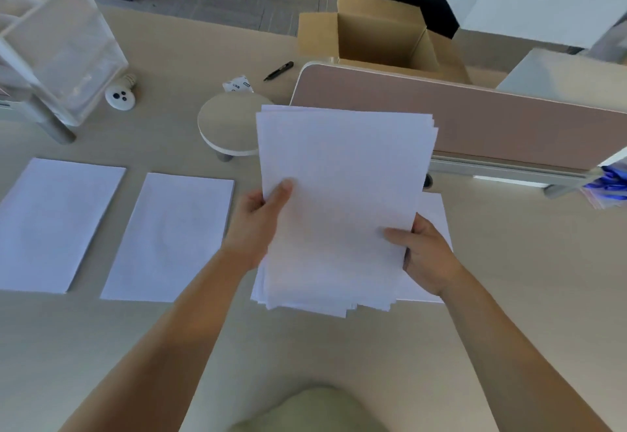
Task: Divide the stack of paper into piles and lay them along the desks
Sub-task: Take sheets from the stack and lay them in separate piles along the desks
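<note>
A loose stack of white paper [342, 194] is held up over the beige desk [526, 279], its sheets slightly fanned at the edges. My left hand [261, 224] grips its left edge, thumb on top. My right hand [425, 255] grips the lower right edge, thumb on top as well. Two white piles lie flat on the desk to the left: one at the far left [54, 224] and one beside it [169, 238]. More white paper [437, 214] lies on the desk under the held stack, mostly hidden.
A pink desk divider [475, 116] stands behind the stack, with an open cardboard box [380, 34] beyond it. A round stand [227, 126], a black pen [279, 71], a small packet [238, 83], a white round device [119, 96] and a clear organiser [57, 48] sit further back.
</note>
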A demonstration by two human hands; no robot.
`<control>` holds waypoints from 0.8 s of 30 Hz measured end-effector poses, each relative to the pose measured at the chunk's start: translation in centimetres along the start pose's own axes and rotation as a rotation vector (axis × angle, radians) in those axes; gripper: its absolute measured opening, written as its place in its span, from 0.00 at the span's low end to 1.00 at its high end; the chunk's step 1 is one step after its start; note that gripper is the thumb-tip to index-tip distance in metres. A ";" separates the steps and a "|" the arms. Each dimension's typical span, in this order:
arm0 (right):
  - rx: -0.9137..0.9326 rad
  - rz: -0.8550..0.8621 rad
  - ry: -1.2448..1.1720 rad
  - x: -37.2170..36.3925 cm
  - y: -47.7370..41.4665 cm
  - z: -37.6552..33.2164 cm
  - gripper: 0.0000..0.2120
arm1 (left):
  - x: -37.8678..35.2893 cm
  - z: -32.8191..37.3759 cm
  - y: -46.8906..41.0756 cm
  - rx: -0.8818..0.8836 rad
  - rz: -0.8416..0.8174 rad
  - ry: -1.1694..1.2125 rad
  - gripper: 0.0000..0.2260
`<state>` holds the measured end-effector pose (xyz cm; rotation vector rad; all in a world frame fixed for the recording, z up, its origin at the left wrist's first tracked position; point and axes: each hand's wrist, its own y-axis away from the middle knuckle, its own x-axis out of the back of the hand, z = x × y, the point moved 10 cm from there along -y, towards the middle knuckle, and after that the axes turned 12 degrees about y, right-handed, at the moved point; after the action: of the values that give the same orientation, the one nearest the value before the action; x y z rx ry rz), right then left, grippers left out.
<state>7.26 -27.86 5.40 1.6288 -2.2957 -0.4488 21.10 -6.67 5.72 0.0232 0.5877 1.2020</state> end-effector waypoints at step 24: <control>0.185 0.337 -0.047 7.8 12.7 7.0 0.24 | -7.9 -8.4 9.5 0.010 -0.285 -0.441 0.08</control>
<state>-8.91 -30.66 4.65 1.2757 -2.6469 -0.2032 7.38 -12.47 4.93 0.2016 0.1995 0.8784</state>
